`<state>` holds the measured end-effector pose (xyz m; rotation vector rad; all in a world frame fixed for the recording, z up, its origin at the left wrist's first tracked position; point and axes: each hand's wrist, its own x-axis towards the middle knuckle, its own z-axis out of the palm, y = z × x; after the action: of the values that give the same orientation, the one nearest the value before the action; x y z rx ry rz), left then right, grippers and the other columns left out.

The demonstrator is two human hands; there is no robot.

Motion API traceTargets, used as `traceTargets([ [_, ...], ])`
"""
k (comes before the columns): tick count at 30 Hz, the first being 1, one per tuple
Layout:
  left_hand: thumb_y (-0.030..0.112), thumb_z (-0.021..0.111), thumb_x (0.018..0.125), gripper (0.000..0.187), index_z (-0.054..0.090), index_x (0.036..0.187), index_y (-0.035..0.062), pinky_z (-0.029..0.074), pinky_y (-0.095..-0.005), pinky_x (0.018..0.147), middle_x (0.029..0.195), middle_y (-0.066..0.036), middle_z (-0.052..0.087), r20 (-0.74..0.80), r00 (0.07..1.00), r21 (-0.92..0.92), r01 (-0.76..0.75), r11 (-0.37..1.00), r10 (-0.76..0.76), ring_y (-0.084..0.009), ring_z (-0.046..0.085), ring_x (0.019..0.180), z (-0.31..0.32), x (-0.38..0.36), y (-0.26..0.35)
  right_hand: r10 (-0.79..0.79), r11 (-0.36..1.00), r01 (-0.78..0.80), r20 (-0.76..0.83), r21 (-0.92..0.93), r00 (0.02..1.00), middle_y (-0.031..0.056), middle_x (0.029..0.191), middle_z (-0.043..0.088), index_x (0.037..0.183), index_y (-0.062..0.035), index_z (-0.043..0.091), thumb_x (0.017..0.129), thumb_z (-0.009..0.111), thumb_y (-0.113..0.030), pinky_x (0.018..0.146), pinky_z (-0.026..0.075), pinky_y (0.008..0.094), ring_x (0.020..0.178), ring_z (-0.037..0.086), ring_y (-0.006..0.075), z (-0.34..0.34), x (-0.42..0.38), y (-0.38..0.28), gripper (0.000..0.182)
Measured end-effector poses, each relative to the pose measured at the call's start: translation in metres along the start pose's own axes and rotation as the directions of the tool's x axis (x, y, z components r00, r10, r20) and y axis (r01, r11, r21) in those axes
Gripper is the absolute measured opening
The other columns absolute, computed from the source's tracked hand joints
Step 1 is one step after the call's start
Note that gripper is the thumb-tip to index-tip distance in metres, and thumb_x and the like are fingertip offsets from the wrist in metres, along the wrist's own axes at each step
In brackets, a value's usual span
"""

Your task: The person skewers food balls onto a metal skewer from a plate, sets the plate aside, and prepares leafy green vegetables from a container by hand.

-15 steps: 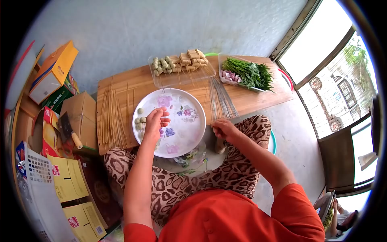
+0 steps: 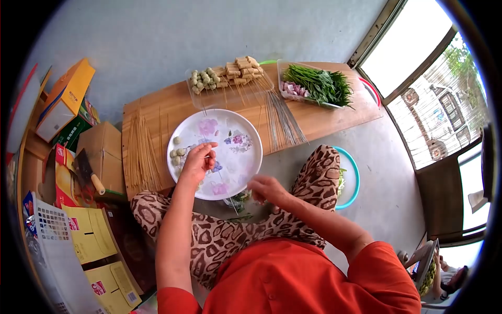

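Observation:
Over the round white floral plate (image 2: pixel 243 172), my left hand (image 2: pixel 197 161) is closed, fingers curled and thumb side up. A thin skewer (image 2: pixel 233 205) slants from its fingers down past the plate's near rim. My right hand (image 2: pixel 266 189) is just off the plate's lower right edge, above my lap; motion blurs its bent fingers, and whatever they hold cannot be made out. Several pale green balls (image 2: pixel 178 153) lie at the plate's left side, beside my left wrist. Bamboo sticks (image 2: pixel 141 154) lie left of the plate, and thin metal skewers (image 2: pixel 282 120) to its right.
A clear tray (image 2: pixel 235 99) at the back holds skewered green balls and tan rolls. Another tray (image 2: pixel 308 102) holds green leaves and pink pieces. Boxes (image 2: pixel 102 152) and a cleaver (image 2: pixel 90 171) stand left. A blue-rimmed basin (image 2: pixel 357 180) is right of my knee; another person (image 2: pixel 452 280) sits far right.
My right hand has moved left, from beside the metal skewers toward the plate's lower right edge. The skewer below my left hand now shows. My right knee has shifted, uncovering more of the basin.

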<state>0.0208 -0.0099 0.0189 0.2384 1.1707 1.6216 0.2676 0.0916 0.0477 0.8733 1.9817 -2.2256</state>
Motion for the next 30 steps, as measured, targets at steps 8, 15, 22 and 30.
traceTargets([
  [8,0.020,0.053,0.094,0.021,0.060,0.103,0.0030,0.040,-0.0212,0.046,0.069,-0.002,0.056,-0.057,0.993,0.003,-0.106,0.994,0.106,-0.0097,0.050,0.053,0.002,-0.010,0.009,0.438,0.809,-0.243,-0.273,0.535,0.857,0.0105,0.104,0.060,0.113,-0.0065,0.051,0.093,0.048,-0.026,0.071,0.046,0.0354,0.085,0.059,0.0217,-0.057,0.066,0.092,0.028],
  [15,0.021,0.053,0.094,0.021,0.060,0.103,0.0032,0.040,-0.0214,0.048,0.070,-0.003,0.056,-0.103,0.990,0.033,-0.097,0.995,0.100,-0.0101,0.050,0.054,0.000,-0.009,0.005,0.351,0.597,-0.245,0.026,0.764,0.936,0.0087,0.119,0.055,0.118,-0.0109,0.050,0.097,0.035,-0.035,0.090,0.043,0.0423,0.106,0.053,0.0253,-0.056,0.098,0.098,0.036],
  [22,0.020,0.052,0.094,0.020,0.060,0.102,0.0041,0.039,-0.0211,0.047,0.070,-0.002,0.056,-0.093,0.991,0.053,-0.093,0.994,0.098,-0.0098,0.050,0.054,0.003,-0.007,0.004,0.320,0.592,-0.178,-0.027,0.786,0.947,0.0074,0.119,0.056,0.113,-0.0099,0.052,0.095,0.040,-0.034,0.094,0.041,0.0401,0.107,0.053,0.0244,-0.066,0.098,0.093,0.032],
  [30,0.019,0.052,0.094,0.019,0.060,0.102,0.0048,0.039,-0.0215,0.046,0.071,-0.002,0.056,-0.108,0.990,0.067,-0.082,0.994,0.089,-0.0100,0.052,0.055,0.002,-0.006,0.001,0.300,0.603,-0.158,-0.039,0.782,0.953,-0.0013,0.077,0.057,0.095,-0.0098,0.055,0.093,0.049,-0.020,0.058,0.040,0.0246,0.062,0.047,0.0117,-0.088,0.091,0.099,0.011],
])
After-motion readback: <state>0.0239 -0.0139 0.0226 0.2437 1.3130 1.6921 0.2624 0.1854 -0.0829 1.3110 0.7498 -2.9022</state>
